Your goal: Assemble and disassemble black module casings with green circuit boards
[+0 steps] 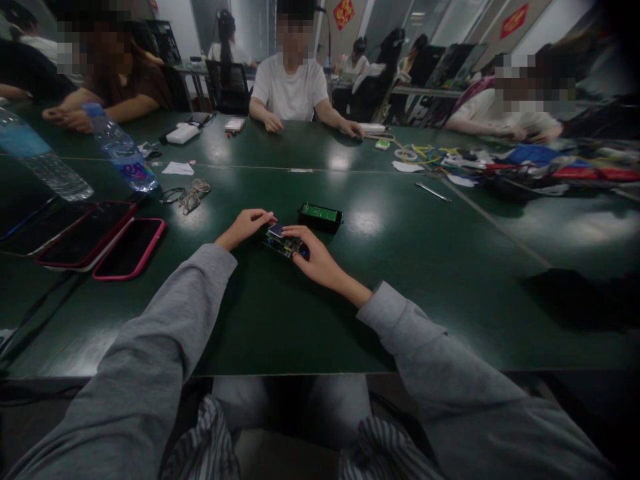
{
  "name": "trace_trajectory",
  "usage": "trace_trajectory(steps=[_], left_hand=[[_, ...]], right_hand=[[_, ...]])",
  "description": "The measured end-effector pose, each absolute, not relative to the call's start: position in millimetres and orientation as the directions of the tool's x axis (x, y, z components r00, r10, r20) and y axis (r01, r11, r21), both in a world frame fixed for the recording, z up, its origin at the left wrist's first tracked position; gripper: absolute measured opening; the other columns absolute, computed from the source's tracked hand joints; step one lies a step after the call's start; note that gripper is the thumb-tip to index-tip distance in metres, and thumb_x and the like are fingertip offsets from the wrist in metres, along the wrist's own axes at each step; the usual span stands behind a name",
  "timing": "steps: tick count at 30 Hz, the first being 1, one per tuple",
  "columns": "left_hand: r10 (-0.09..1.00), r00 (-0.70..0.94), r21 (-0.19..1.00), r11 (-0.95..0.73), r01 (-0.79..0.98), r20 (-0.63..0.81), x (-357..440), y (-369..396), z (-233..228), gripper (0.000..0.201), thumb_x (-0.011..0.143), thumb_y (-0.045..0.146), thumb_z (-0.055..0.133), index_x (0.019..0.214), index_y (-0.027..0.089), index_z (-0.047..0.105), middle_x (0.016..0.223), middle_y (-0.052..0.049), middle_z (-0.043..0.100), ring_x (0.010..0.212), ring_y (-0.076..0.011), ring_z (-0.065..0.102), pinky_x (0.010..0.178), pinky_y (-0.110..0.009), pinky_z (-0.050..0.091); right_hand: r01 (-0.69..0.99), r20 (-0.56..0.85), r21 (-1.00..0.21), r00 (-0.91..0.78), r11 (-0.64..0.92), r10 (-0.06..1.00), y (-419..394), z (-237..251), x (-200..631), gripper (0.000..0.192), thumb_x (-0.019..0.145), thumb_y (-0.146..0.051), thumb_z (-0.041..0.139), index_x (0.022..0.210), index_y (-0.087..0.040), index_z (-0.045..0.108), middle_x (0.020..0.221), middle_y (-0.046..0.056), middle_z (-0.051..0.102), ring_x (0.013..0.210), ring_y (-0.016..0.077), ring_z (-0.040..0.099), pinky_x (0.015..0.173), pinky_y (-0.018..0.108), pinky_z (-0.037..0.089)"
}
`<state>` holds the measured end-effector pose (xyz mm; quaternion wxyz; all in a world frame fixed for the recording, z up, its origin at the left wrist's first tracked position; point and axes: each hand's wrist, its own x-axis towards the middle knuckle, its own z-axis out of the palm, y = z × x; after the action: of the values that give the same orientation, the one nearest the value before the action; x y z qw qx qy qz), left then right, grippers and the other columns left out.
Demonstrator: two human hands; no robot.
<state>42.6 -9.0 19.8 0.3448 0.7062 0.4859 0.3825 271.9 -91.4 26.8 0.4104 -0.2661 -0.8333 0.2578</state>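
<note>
A small circuit board (280, 247) with a little dark display (276, 230) is in front of me, low over the table. My right hand (315, 259) is closed on its right side, with the fingers over the top and the thumb at the near edge. My left hand (246, 228) is at the board's far left corner, thumb and fingertips drawn together beside the display. Whatever is between those fingertips is too small to make out. Just behind the board lies a black case (327, 225) with a green circuit board (320, 212) inside.
Phones, one in a pink case (131, 250), lie at left near water bottles (123, 150) and glasses (194, 195). A metal tool (433, 192) and tangled cables (480, 163) are at right. A person in a white shirt (290, 90) sits opposite; others sit around the green table (300, 320).
</note>
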Motion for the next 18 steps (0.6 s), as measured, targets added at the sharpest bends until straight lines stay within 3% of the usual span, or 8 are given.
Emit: trace_trajectory(steps=[9,18], left_hand=[[0.953,0.244,0.874,-0.27,0.403,0.181,41.4,-9.3,18.0,0.045,0.084,0.058,0.06,0.09,0.016,0.074,0.095,-0.01,0.076,0.093,-0.0205,0.069,0.093,-0.037,0.049],[0.95,0.252,0.89,-0.271,0.366,0.186,39.3,-4.5,11.0,0.042,0.085,0.055,0.06,0.091,0.017,0.074,0.096,-0.009,0.076,0.093,-0.0192,0.069,0.093,-0.036,0.05]], right_hand=[[0.261,0.388,-0.804,-0.451,0.534,0.804,-85.2,22.2,275.2,0.042,0.082,-0.014,0.049,0.123,-0.021,0.054,0.119,0.008,0.061,0.105,0.0212,0.06,0.096,0.043,0.048],[0.223,0.331,-0.85,-0.478,0.477,0.813,-82.4,18.9,274.5,0.035,0.086,-0.017,0.045,0.119,-0.021,0.056,0.118,0.008,0.061,0.107,0.0197,0.06,0.099,0.043,0.046]])
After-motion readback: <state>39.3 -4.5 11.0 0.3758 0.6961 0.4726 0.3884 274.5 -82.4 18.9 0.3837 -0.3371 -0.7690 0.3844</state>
